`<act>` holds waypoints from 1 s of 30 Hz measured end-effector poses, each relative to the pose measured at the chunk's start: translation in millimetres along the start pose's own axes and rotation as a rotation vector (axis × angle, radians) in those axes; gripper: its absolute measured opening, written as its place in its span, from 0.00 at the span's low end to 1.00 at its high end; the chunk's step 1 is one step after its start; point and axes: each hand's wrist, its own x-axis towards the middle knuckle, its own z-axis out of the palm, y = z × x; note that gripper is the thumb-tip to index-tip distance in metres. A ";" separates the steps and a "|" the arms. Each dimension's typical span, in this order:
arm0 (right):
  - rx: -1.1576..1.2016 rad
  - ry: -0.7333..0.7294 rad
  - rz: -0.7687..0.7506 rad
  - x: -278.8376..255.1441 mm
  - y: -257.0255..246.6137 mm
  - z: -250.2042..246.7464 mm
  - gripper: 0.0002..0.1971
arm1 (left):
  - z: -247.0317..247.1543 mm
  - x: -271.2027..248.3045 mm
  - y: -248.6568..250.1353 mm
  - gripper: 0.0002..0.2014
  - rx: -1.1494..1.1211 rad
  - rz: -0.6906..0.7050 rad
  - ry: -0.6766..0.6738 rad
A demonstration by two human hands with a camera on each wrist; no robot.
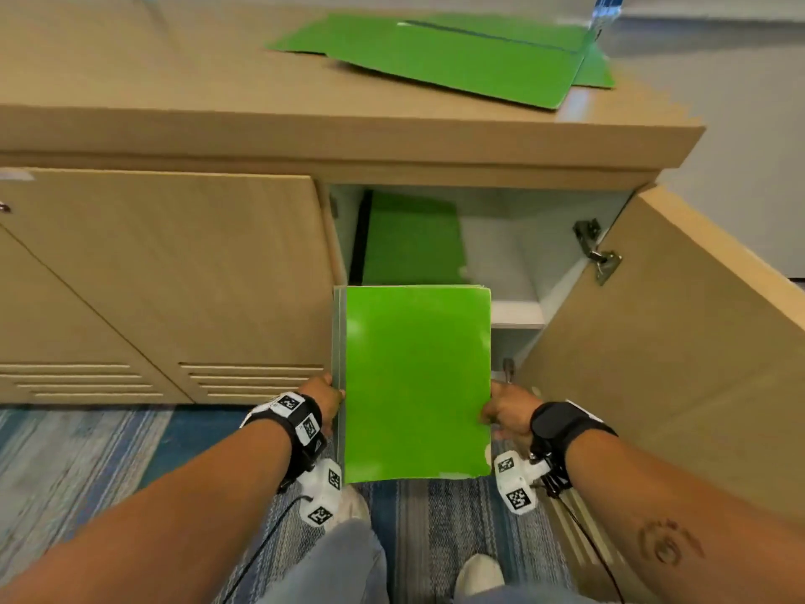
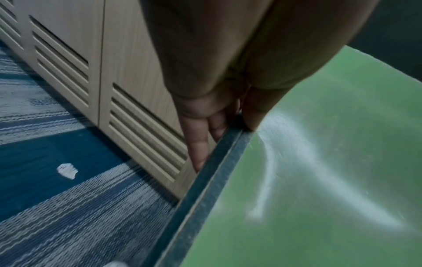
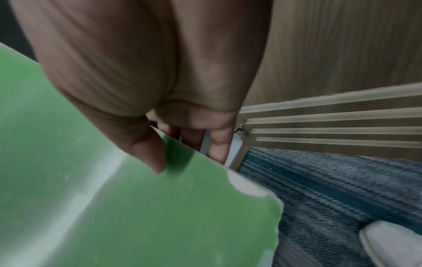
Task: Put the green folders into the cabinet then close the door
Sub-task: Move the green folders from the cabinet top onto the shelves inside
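A green folder [image 1: 416, 381] hangs flat between the two hands, in front of the open cabinet [image 1: 501, 237]. The left hand [image 1: 324, 396] pinches its spine edge and the right hand [image 1: 507, 411] its opposite edge; the fingers beneath are hidden. Beyond the hands, one more folder [image 1: 411, 241] stands inside, half shadowed. Above, on the countertop [image 1: 174, 80], lie two overlapping folders [image 1: 444, 58], the lower mostly covered. The open door [image 1: 662, 342] stands right of the right hand.

Bright and even in the head view, edges bowed; dim, soft and smeared in both wrist views, white glare streaking the folder [image 2: 319, 162].
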 end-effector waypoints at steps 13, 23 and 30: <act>0.210 0.009 0.271 117.3 111.0 7.9 0.20 | 84.4 135.0 -50.6 0.18 0.239 -0.107 -0.041; 0.201 0.370 0.103 210.2 106.4 25.6 0.17 | 91.8 203.1 -55.8 0.21 -0.076 -0.102 0.069; 0.049 0.498 0.046 283.0 88.6 34.3 0.25 | 107.0 194.1 -64.2 0.19 -0.250 -0.279 -0.159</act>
